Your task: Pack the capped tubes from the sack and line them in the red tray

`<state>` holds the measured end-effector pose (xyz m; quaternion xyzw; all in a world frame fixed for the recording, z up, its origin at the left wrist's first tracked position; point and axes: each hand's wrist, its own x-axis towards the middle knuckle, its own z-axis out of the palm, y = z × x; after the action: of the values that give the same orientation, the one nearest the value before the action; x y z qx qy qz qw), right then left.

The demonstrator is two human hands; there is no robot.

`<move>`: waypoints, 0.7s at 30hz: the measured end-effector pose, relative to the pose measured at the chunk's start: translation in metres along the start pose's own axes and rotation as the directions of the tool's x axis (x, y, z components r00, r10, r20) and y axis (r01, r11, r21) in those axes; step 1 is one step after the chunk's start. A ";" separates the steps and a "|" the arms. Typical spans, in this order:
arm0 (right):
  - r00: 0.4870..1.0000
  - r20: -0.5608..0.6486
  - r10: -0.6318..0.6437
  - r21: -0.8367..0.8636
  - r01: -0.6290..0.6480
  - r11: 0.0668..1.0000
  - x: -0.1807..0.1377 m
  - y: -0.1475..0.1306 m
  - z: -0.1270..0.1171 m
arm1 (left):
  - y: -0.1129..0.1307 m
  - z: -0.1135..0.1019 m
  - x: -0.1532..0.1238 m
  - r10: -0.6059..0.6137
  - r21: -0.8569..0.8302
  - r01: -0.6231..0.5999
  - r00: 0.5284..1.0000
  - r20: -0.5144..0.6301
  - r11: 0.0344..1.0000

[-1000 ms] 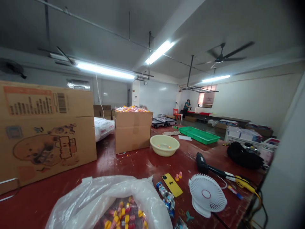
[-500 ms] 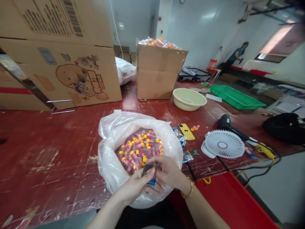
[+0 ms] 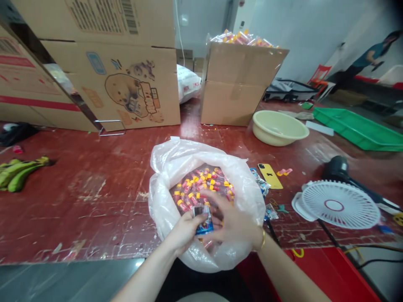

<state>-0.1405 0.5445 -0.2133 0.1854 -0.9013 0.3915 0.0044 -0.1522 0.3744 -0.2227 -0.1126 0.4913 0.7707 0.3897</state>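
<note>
My left hand pinches a small blue printed packet with a dark upper part, thumb across its front. Just to the right, my right hand is blurred, its fingers spread apart and curved over the bag with nothing visible in them. Below both hands stands a white translucent plastic bag, its rim rolled open. Many small pink bottles with yellow caps fill it. The right hand covers part of them. More blue-and-silver packets lie right of the bag.
A yellow phone, a white fan and a black hair dryer lie on the right. Behind are a cream basin, a green tray and cardboard boxes. Bananas lie left. A person stands far right.
My right hand has come away from the packet and opened its fingers. The packet stays in my left hand, now showing more of its face. The view has turned left.
</note>
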 end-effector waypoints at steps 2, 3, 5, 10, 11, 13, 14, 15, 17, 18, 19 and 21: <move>0.993 -0.084 0.086 -0.070 -0.092 0.993 0.027 0.025 -0.013 | 0.003 -0.006 0.000 0.006 0.059 -0.007 1.000 0.030 0.998; 0.986 -0.108 0.125 -0.145 -0.140 0.979 0.042 0.038 -0.017 | 0.004 -0.009 0.001 0.016 0.077 -0.018 1.000 0.027 0.997; 0.982 -0.089 0.169 -0.238 -0.186 0.953 0.070 0.061 -0.017 | 0.005 -0.013 0.002 0.046 0.086 -0.045 0.999 -0.009 0.995; 0.973 0.002 0.230 -0.306 -0.218 0.927 0.092 0.085 0.005 | 0.004 -0.017 0.004 0.111 0.056 -0.104 0.986 -0.126 0.993; 0.970 0.012 0.241 -0.306 -0.226 0.925 0.090 0.086 0.008 | 0.004 -0.017 0.004 0.117 0.056 -0.110 0.985 -0.126 0.992; 0.968 0.023 0.251 -0.284 -0.234 0.930 0.083 0.086 0.010 | 0.005 -0.018 0.004 0.118 0.065 -0.112 0.987 -0.104 0.992; 0.969 0.020 0.246 -0.263 -0.232 0.937 0.079 0.085 0.009 | 0.005 -0.018 0.005 0.117 0.072 -0.110 0.988 -0.100 0.991; 0.972 0.010 0.234 -0.236 -0.225 0.945 0.075 0.084 0.007 | 0.005 -0.018 0.005 0.118 0.080 -0.109 0.987 -0.108 0.991; 0.977 -0.043 0.207 -0.172 -0.211 0.962 0.066 0.079 0.003 | 0.005 -0.018 0.006 0.135 0.100 -0.121 0.980 -0.144 0.988; 0.975 -0.086 0.203 -0.091 -0.210 0.973 0.061 0.074 0.001 | 0.004 -0.018 0.007 0.147 0.110 -0.131 0.977 -0.155 0.985; 0.970 -0.129 0.208 0.035 -0.205 0.978 0.056 0.068 -0.002 | 0.004 -0.018 0.008 0.159 0.119 -0.142 0.976 -0.147 0.983; 0.952 -0.193 0.239 0.358 -0.159 0.920 0.043 0.053 -0.007 | 0.003 -0.017 0.008 0.169 0.130 -0.155 0.980 -0.101 0.979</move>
<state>-0.1995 0.5684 -0.2392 0.0431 -0.8280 0.5577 0.0380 -0.1635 0.3635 -0.2335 -0.0910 0.5659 0.7611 0.3036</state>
